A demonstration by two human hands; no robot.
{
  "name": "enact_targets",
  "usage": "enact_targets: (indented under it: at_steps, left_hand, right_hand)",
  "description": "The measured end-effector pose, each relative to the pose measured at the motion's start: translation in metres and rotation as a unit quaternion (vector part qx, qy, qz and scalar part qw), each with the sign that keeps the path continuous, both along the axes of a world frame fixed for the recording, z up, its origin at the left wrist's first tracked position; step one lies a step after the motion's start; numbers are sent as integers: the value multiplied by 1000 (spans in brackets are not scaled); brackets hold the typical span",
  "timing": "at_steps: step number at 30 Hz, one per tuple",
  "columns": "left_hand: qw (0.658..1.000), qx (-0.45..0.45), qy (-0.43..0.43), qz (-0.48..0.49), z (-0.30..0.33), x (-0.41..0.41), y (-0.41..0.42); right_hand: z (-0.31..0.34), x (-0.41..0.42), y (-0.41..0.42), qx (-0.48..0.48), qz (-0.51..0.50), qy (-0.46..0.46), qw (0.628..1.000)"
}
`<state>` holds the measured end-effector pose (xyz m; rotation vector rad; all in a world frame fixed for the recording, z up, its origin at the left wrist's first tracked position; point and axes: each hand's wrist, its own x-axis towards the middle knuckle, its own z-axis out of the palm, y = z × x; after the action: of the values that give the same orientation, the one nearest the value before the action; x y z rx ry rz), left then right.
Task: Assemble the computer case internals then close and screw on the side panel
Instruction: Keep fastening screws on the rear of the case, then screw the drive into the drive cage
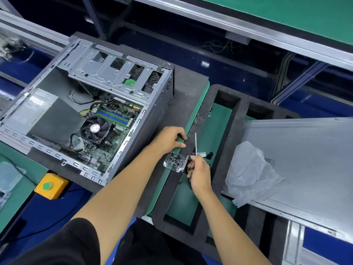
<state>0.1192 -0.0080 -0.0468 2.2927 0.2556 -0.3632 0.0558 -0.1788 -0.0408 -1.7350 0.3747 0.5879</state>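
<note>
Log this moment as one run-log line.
case: open, side panel off, lying right | right hand: holds screwdriver | left hand: fingers curled by screw tray, grip unclear | step: fetching screws

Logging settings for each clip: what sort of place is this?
Probably a PC assembly line workstation: an open computer case on a foam pad, aluminium-framed benches with green mats, and a yellow push-button box.
</note>
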Motion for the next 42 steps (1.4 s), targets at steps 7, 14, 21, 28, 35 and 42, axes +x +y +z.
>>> enact_targets:
  at_steps: [7,14,21,28,35,42]
  left_hand:
    - [998,52,-15,-30,-5,2,-1]
    - [997,-24,12,66,23,-1,-8]
    - [860,-470,22,197,119,-11,-9]
    - [810,-543,-38,217,177,-17,60]
    - [827,-526,-24,197,172,-5,176]
    - [840,-531,15,110,149,24,250]
  right_hand:
    - [10,1,-6,-14,5,-20,1000]
    - [34,7,-10,-44,5,-53,998]
    - [101,53,9,-135,65,-173,973]
    - [157,72,57,-148,146,-224,952]
    - [174,84,133,-266,230,-238,905]
    - [183,102,192,-383,239,-254,855]
